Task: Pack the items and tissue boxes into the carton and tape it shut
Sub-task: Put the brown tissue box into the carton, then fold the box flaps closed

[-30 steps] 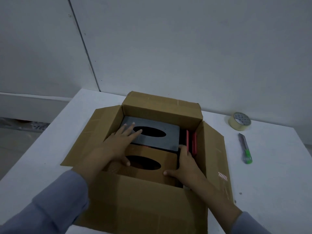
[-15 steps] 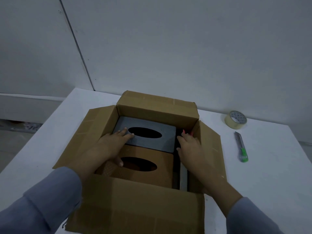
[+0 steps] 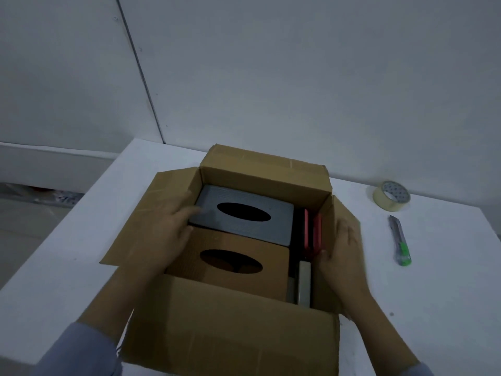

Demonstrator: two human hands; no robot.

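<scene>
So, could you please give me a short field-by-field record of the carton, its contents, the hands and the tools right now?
carton: open, all four flaps up or spread
grey tissue box: inside, far half
brown tissue box: inside, near half
red items: upright in the gap along the right wall
left hand: fingers on the grey tissue box's left end
right hand: flat on the right flap
tape roll: on the table, untouched
utility knife: beside the tape roll, nearer the person
</scene>
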